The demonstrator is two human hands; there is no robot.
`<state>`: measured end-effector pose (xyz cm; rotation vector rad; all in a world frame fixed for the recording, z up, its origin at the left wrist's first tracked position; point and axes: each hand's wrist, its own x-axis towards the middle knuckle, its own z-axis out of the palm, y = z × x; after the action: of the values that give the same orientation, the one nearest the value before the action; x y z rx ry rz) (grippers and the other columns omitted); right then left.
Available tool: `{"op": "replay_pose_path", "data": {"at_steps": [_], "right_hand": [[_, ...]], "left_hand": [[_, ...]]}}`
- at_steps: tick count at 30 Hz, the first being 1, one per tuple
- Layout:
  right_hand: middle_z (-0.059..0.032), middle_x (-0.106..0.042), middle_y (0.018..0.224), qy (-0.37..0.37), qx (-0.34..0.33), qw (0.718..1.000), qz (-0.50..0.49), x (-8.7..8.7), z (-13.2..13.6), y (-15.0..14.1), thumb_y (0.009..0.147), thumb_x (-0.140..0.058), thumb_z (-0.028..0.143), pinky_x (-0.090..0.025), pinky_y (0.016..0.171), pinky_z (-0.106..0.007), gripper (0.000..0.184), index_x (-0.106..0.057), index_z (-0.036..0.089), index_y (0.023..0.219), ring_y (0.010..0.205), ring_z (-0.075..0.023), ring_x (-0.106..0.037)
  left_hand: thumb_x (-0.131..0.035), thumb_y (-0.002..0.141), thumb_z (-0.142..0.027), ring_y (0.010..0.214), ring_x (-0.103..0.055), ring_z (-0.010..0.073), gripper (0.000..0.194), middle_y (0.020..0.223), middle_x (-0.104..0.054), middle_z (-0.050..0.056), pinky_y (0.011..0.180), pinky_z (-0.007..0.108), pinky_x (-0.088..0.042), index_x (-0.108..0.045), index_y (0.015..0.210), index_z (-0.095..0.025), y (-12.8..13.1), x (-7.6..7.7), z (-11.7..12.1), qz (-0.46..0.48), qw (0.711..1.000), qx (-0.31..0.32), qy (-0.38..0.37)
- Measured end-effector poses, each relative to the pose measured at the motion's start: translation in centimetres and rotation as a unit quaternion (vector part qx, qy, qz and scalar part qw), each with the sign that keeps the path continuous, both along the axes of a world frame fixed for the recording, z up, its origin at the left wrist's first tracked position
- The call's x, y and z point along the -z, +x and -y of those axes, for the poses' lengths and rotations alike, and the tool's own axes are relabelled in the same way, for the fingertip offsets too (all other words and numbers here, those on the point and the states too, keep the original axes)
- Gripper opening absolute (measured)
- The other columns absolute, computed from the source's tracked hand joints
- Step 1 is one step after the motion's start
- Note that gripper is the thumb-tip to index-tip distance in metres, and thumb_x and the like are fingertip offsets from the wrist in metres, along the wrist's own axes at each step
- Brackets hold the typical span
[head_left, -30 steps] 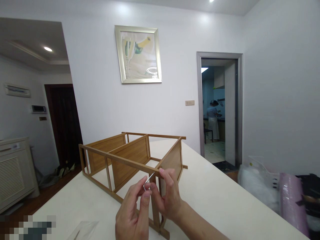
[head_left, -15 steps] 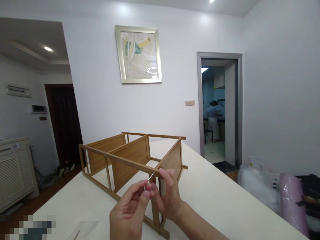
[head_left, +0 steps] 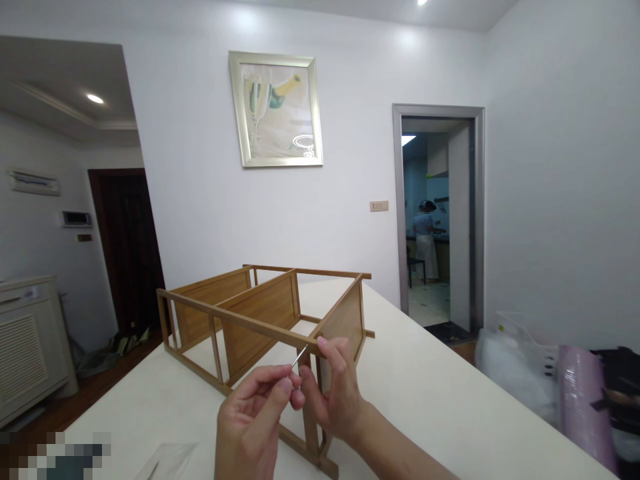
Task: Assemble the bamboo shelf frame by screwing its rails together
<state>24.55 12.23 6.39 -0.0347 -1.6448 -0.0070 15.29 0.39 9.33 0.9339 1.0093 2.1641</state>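
A wooden shelf rack lies on its side on the white table, its panels standing upright. Between the thumb and fingers of my left hand is a hex key, a thin silver rod whose tip meets the rack's upper rail near its right end. The rest of the key is hidden by my fingers. My right hand is closed around that same rail end, index finger on top and thumb beside the leg below.
A clear plastic bag lies at the table's near edge. Right of the table stand a pink wrapped roll and bubble wrap. A person stands beyond the doorway. A white cabinet is at left.
My left hand has shifted slightly left and down, and more of the hex key's shaft shows. My right hand and the rack stay in place.
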Motion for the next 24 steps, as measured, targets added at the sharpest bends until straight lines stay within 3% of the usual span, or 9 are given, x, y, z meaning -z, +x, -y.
{"op": "replay_pose_path", "data": {"at_steps": [9, 19, 24], "right_hand": [[-0.0097, -0.054, 0.101, 0.000, 0.001, 1.000, 0.003, 0.1, 0.0, 0.0, 0.080, -0.060, 0.003, -0.049, 0.074, -0.041, 0.073, -0.031, 0.018, 0.146, 0.089, -0.0233, -0.051], [-0.0108, -0.054, 0.102, 0.010, 0.019, 0.999, 0.028, 0.0, 0.0, 0.3, 0.084, -0.058, 0.006, -0.051, 0.074, -0.042, 0.077, -0.025, 0.018, 0.151, 0.089, -0.0243, -0.052], [-0.0150, -0.053, 0.111, -0.018, 0.044, 0.995, 0.088, 2.1, -0.1, 2.5, 0.087, -0.057, 0.010, -0.052, 0.081, -0.043, 0.077, -0.019, 0.014, 0.154, 0.100, -0.0265, -0.052]], "left_hand": [[-0.085, 0.064, -0.033, 0.061, -0.064, 0.0160, 0.026, 0.071, -0.071, 0.008, 0.059, 0.025, -0.056, -0.076, 0.080, -0.015, -0.6, 0.4, 1.1, -0.023, 0.999, -0.037, 0.022], [-0.077, 0.072, -0.040, 0.059, -0.063, 0.0160, 0.027, 0.068, -0.070, 0.006, 0.056, 0.024, -0.054, -0.074, 0.082, -0.015, -2.8, 4.4, 0.8, -0.139, 0.984, -0.092, -0.069], [-0.071, 0.076, -0.038, 0.060, -0.063, 0.0162, 0.022, 0.068, -0.069, 0.004, 0.058, 0.024, -0.053, -0.074, 0.082, -0.017, -3.7, 5.8, 0.4, -0.221, 0.966, -0.067, -0.119]]}}
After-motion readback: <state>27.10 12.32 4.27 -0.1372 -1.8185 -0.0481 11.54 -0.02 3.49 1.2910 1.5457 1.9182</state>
